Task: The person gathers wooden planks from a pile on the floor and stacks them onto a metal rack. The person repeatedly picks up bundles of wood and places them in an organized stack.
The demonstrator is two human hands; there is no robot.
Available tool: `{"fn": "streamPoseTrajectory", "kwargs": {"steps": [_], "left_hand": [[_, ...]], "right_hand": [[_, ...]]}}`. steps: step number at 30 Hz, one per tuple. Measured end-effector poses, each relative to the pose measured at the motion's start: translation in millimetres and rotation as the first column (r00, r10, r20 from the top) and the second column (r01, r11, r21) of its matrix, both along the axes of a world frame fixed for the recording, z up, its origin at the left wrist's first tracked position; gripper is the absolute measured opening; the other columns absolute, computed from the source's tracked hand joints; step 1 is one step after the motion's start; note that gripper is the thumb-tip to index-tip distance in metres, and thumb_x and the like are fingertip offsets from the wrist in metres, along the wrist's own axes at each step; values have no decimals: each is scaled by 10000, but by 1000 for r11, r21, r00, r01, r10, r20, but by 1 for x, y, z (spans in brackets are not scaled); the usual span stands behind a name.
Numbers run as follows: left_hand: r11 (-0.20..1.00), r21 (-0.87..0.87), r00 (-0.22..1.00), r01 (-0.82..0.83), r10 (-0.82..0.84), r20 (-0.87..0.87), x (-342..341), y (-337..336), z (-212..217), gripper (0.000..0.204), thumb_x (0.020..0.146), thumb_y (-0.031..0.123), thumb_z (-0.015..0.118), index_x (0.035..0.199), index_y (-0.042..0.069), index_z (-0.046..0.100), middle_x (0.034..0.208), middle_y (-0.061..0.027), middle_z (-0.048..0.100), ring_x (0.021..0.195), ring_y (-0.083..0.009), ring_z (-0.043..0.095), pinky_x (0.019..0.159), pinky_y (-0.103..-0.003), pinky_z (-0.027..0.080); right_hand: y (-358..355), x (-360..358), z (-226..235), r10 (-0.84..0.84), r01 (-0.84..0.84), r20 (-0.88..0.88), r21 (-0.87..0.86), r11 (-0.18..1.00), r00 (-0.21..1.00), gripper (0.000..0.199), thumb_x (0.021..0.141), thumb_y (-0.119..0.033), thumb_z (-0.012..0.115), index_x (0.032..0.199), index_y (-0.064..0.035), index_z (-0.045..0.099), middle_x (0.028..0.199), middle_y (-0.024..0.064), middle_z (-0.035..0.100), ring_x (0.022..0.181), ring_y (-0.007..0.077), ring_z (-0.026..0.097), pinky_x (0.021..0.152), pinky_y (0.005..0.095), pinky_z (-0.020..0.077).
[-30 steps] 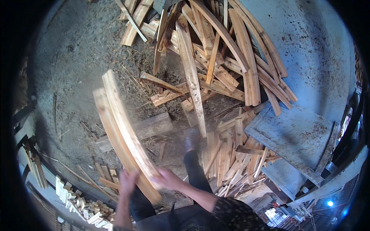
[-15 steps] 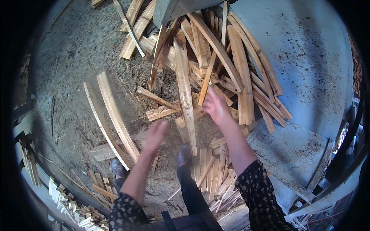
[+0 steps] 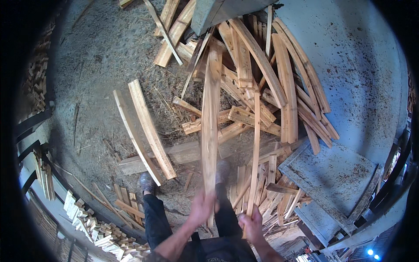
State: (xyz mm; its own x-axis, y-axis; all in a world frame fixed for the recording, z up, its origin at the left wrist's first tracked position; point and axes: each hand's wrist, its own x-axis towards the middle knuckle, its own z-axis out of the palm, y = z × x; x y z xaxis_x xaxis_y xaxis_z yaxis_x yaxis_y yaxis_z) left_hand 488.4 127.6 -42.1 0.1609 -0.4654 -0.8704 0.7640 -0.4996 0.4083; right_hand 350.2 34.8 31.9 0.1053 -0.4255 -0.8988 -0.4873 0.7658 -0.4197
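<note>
My left hand (image 3: pixel 201 210) is closed round the near end of a long, flat wooden board (image 3: pixel 210 126), which points away from me toward the pile. In my right hand (image 3: pixel 252 225) is the near end of a narrow wooden strip (image 3: pixel 255 144), upright in the picture and right of the board. Both hands are low, close in front of my body. Two pale boards (image 3: pixel 152 129) lie side by side on the ground to the left. The far end of the left board overlaps the pile; whether it rests there I cannot tell.
A loose heap of wooden boards (image 3: pixel 286 91) leans against a blue-grey metal surface (image 3: pixel 345 74) on the right. A thick beam (image 3: pixel 183 153) crosses the ground by my feet. Shorter pieces (image 3: pixel 128 205) and stacked wood (image 3: pixel 94 227) are at lower left. A metal corner (image 3: pixel 218 13) juts in above.
Both hands have come back toward my body. The left, empty before, now grips the long board. My right hand has drawn the narrow strip out from the pile.
</note>
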Motion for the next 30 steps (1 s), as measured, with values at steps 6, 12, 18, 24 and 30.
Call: {"fn": "streamPoseTrajectory", "kwargs": {"steps": [6, 12, 18, 24, 30], "left_hand": [[993, 26, 979, -119, 121, -163, -36, 103, 76, 222, 910, 233, 402, 881, 24, 471, 627, -1, 479, 500, -60, 451, 450, -208, 377], [959, 49, 943, -279, 284, -173, -29, 158, 68, 457, 923, 410, 286, 925, 3, 494, 679, -22, 497, 514, -80, 459, 463, -208, 386], [957, 208, 941, -204, 133, 312, -14, 178, 21, 487, 930, 407, 276, 1060, -7, 496, 665, -10, 497, 517, -73, 445, 474, -211, 372], [909, 293, 748, -297, 31, 663, -1, 210, 7, 379, 774, 82, 548, 1124, -52, 493, 856, -179, 602, 784, -259, 603, 695, -318, 462], [829, 496, 570, -260, -283, 771, 33, 230, 2, 567, 638, 85, 693, 1160, 22, 480, 923, -180, 593, 837, -313, 587, 730, -358, 459]], "right_hand": [[46, 13, 3, 112, -109, 194, -28, 994, 974, 335, 797, 11, 500, 1108, 7, 376, 851, 57, 487, 756, 120, 502, 694, 253, 423], [72, 56, -6, 204, -218, 201, 49, 975, 958, 288, 799, -68, 510, 1065, -9, 418, 902, 46, 510, 794, 114, 532, 693, 235, 439], [96, 80, -19, 264, -283, 238, 48, 958, 935, 370, 772, 9, 512, 1123, -8, 397, 868, 55, 528, 717, 113, 529, 631, 237, 437], [119, 93, -27, 344, -368, 237, 65, 928, 909, 369, 749, 22, 506, 1105, -2, 413, 854, 38, 509, 680, 97, 502, 605, 221, 417], [129, 97, -26, 445, -460, 200, 32, 888, 873, 376, 744, 19, 510, 1106, 2, 413, 839, 29, 505, 691, 85, 497, 608, 207, 408]]}}
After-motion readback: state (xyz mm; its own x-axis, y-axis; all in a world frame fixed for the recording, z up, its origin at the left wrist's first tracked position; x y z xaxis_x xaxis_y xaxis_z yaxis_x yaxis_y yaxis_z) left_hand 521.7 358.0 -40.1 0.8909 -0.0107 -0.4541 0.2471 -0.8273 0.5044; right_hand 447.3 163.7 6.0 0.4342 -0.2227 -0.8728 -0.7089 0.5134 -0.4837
